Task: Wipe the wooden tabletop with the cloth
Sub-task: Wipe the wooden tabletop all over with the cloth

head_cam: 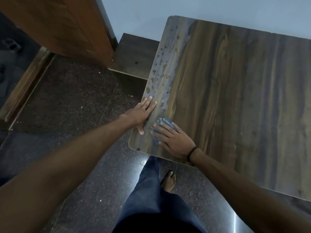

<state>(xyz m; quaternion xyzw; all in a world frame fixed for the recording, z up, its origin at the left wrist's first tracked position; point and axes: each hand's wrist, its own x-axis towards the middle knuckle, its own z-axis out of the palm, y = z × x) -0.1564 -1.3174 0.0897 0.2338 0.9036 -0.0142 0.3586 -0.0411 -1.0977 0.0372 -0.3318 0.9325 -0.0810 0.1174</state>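
Closest to you, your leg in blue jeans (151, 190) stands on the dark speckled floor (67, 98), with a bare foot (169, 181) just beyond it, near the worktop's near edge.

Both your arms reach forward to the near left corner of the wooden worktop (235, 98). Your right hand (173, 140) lies with fingers spread and fairly straight, pressing down on the blue cloth (162, 126). The cloth is bunched under those fingers, flat against the worktop just in from the corner, and only parts of it show between and past the fingertips. A black band (191, 154) circles your right wrist.

Your left hand (141, 113) rests just beside it, to the left, on the worktop's left edge. Its fingers are straight and flat on the wood, its thumb points back toward you, and it holds nothing. The two hands are close but not touching.

Further along that left edge runs a pale wet streak with scattered droplets (161, 73).

Beyond the worktop's left side sits a lower dark wooden surface (134, 56). A brown wooden panel (67, 26) stands to its left, against a pale blue wall (185, 9).
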